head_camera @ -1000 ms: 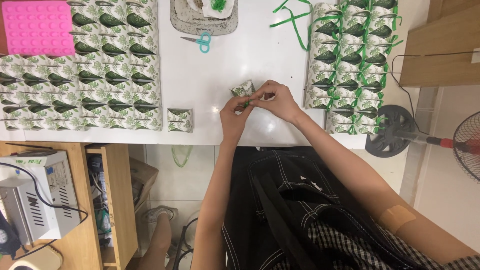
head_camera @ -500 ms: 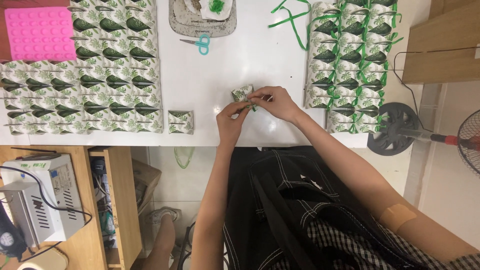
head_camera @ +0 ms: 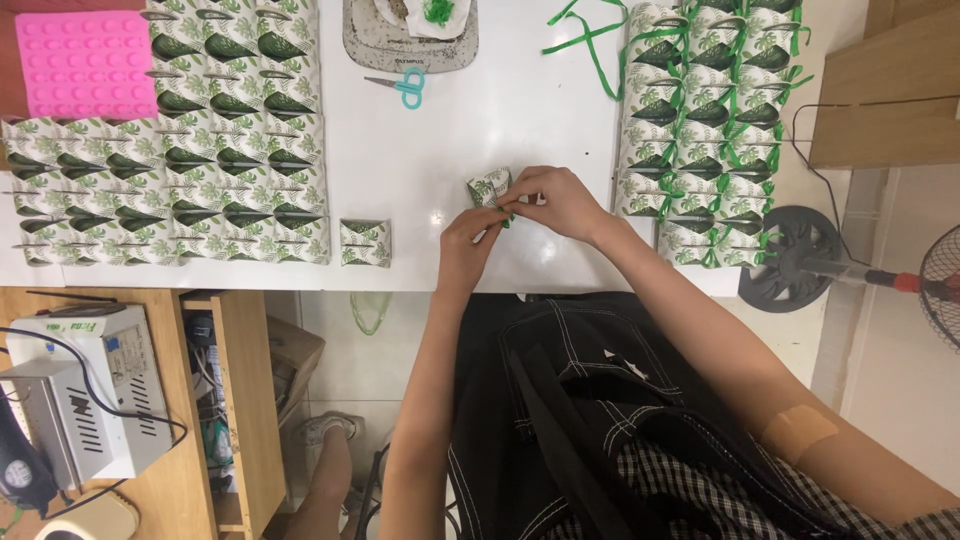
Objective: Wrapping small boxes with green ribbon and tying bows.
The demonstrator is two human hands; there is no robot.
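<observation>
my left hand (head_camera: 470,235) and my right hand (head_camera: 560,203) meet at the middle of the white tabletop (head_camera: 440,150), both closed around one small leaf-printed paper box (head_camera: 490,187) with a piece of green ribbon (head_camera: 508,212). the fingers pinch it from two sides, so the box stays steady and the ribbon keeps tight. at 9 o'clock from my hands one single box (head_camera: 365,243) lies apart, and further the plain boxes (head_camera: 200,160) lie in flat rows, i think to keep them in order. at 3 o'clock the boxes with ribbon (head_camera: 700,130) are stacked separate. at 12 o'clock are the blue scissors (head_camera: 400,87), near for cutting, and loose ribbon strips (head_camera: 585,35).
</observation>
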